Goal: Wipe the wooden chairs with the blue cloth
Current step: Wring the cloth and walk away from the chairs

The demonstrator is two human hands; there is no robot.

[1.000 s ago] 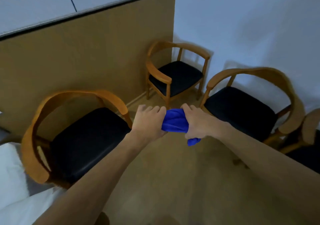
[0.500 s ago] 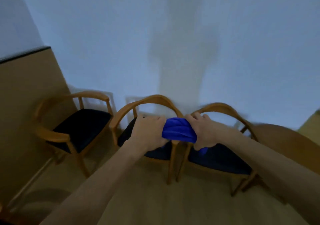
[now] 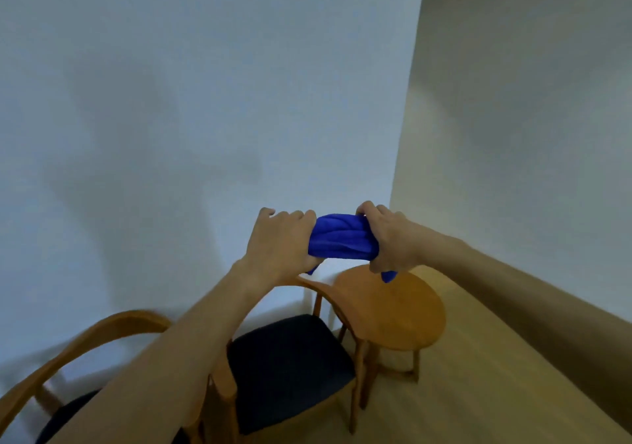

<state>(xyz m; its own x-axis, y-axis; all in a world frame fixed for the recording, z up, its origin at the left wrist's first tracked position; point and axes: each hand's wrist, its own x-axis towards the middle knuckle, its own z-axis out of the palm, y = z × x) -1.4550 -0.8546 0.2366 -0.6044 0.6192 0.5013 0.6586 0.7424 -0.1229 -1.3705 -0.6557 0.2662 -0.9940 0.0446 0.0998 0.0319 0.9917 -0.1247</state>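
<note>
A bunched blue cloth (image 3: 343,240) is held in the air at chest height between both hands. My left hand (image 3: 278,243) grips its left end and my right hand (image 3: 390,238) grips its right end, fingers curled over the top. Below them stands a wooden chair with a dark seat (image 3: 290,365), its curved backrest partly hidden by my left forearm. A second wooden chair (image 3: 85,344) shows at the lower left, only its curved armrest and a bit of seat in view.
A small round wooden side table (image 3: 400,310) stands just right of the nearer chair, in the corner. A pale wall (image 3: 171,118) runs behind the chairs and another wall (image 3: 530,169) closes the right side. Light wooden floor (image 3: 461,402) lies at the lower right.
The view has swung right and upward: the three chairs by the panel have left the frame, and the round table and room corner have come in. Both hands still hold the cloth.
</note>
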